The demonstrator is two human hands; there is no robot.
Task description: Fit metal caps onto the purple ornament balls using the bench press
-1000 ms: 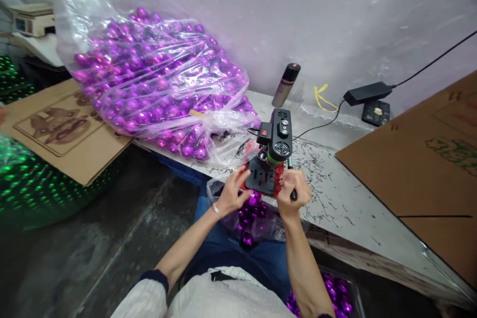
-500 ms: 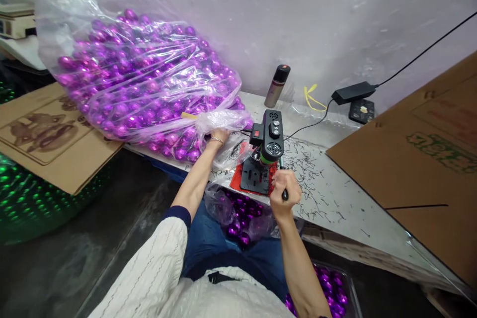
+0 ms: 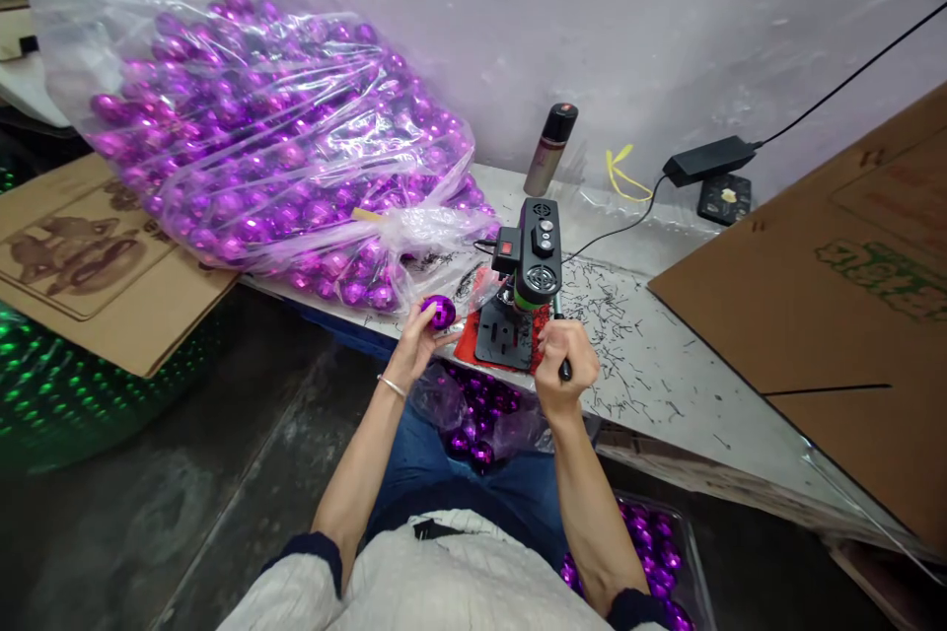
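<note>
Between its fingers my left hand [image 3: 415, 343] holds a shiny purple ball ornament [image 3: 439, 313], just left of a small black press machine [image 3: 538, 256]. My right hand [image 3: 566, 361] is wrapped round the machine's black-tipped lever handle [image 3: 566, 371]. Below the machine's head lies its slotted black base plate [image 3: 504, 337], on a red cloth [image 3: 469, 347]. A big clear plastic bag [image 3: 436, 235] full of purple balls [image 3: 288, 153] leans on the table to the left. More purple balls [image 3: 480, 454] sit in an open bag at my lap.
Thin dark bits litter the white table [image 3: 710, 414]. Behind the machine stand a spray can [image 3: 550, 150] and a black power adapter [image 3: 710, 161]. A cardboard box [image 3: 829, 315] blocks the right; flat cardboard [image 3: 96, 261] lies left. A tub of purple balls [image 3: 658, 562] stands low on the right.
My left hand has come out of the big bag's mouth, towards me, with a purple ball ornament in its fingers. My right hand stays on the lever handle.
</note>
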